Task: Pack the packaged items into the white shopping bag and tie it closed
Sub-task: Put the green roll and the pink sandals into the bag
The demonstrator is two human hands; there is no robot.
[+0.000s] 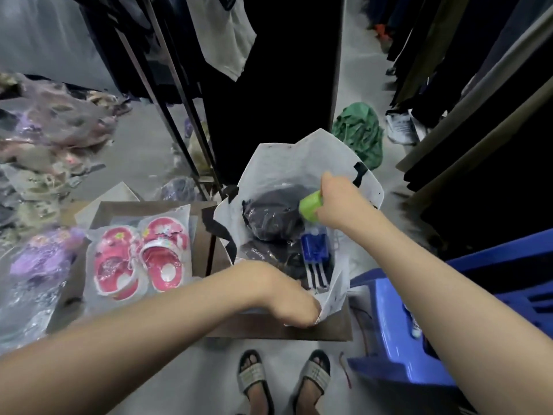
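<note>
Right now my left fingers [312, 316] are curling around the near rim of the white bag [278, 163], pinching the crumpled edge and holding the mouth wide open. My right fingers [327, 182] are closing around a green item [310, 206], gripping it over the open mouth on the far right side, just above what is lying inside. A dark packet [273, 215] in clear wrap is sitting in the middle of the bag, and a blue pack [314, 250] is lying beside it towards the right wall, with a second dark packet [269, 256] showing under them. The bag is standing upright on brown cardboard [299, 332], in front of my sandalled feet [254, 378]. To its left, a wrapped pair of pink shoes [140, 256] is lying in an open box [155, 206], touching nothing I am holding. A blue stool [398, 348] is standing just right of the bag, and a green cloth [360, 131] is lying on the floor beyond it.
</note>
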